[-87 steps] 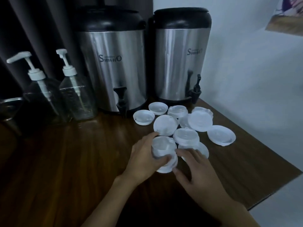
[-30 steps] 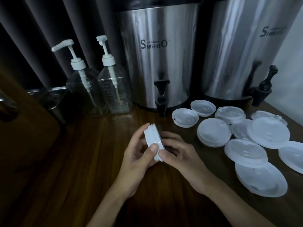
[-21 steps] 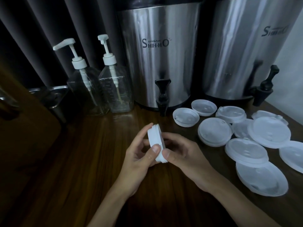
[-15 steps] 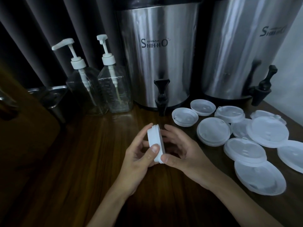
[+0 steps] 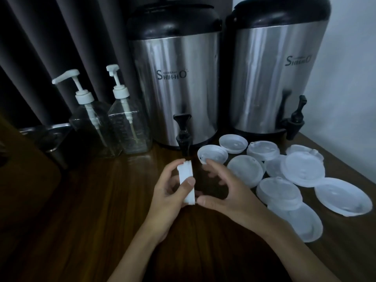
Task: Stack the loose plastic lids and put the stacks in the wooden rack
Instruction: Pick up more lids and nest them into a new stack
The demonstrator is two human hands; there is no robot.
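Steel urn [image 5: 175, 78] reads SHIH-HO; left hand [image 5: 168, 196] grips lid stack [image 5: 186, 176].

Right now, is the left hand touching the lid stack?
Touching. Head view: left hand grips the lid stack, thumb across its edge.

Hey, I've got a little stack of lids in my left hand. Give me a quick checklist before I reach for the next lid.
1. Left hand has a grip on the stack of lids, thumb across its edge: ok.
2. Stack is nested flush: cannot tell, as it is seen edge-on in dim light.
3. Right hand is free, fingers arched and holding nothing: ok.
4. A lid is close by: ok, the nearest loose lid lies open side up at the right fingertips.
5. That lid lies alone, not overlapped by others: ok.
6. Wooden rack is in sight for the drop-off: not ok, it is not in view.
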